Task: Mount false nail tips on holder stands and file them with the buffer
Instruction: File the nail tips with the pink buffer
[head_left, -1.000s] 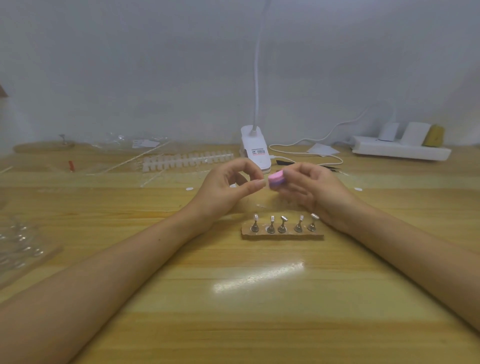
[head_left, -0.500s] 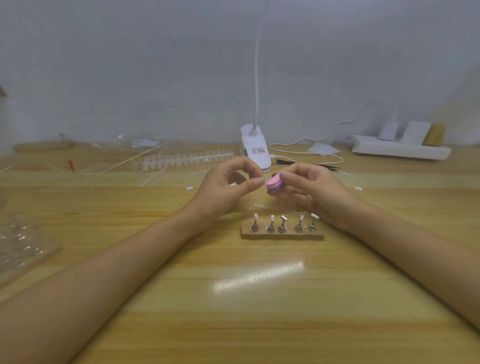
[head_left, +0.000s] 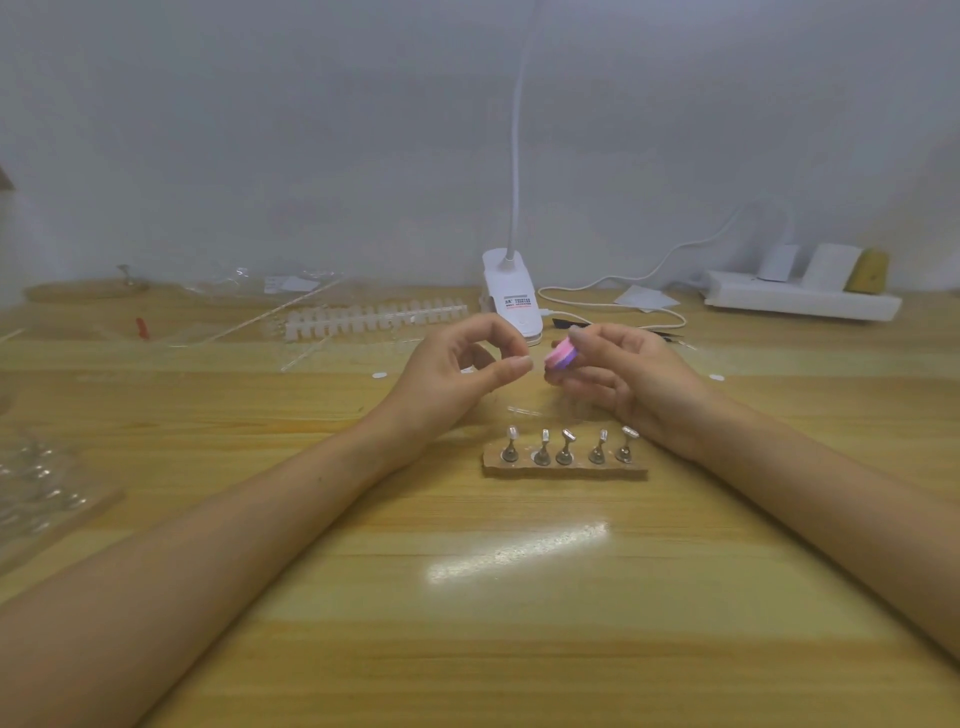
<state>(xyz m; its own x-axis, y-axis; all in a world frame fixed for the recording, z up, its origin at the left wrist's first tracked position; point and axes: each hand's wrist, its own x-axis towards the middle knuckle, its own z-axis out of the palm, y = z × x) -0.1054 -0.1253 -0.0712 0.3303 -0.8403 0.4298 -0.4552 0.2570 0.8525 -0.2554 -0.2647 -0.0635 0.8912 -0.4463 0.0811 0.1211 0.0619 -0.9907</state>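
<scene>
My right hand (head_left: 634, 379) pinches a small pink and purple buffer block (head_left: 560, 356) between thumb and fingers. My left hand (head_left: 452, 379) faces it with thumb and forefinger pinched close together on a small clear false nail tip that barely shows. A narrow gap separates the buffer from my left thumb tip. In front of both hands a brown base (head_left: 563, 472) carries a row of several metal holder stands (head_left: 565, 448). A strip of white nail tips (head_left: 374, 317) lies further back on the left.
A white clip lamp (head_left: 511, 299) stands behind my hands, its cable running right to a white power strip (head_left: 800, 301). Clear plastic packaging (head_left: 36, 488) lies at the left edge. A loose clear tip (head_left: 524, 411) rests on the wooden table (head_left: 519, 597).
The buffer has shifted slightly right and up, off my left thumb tip, and tilted. My left hand has stayed almost still.
</scene>
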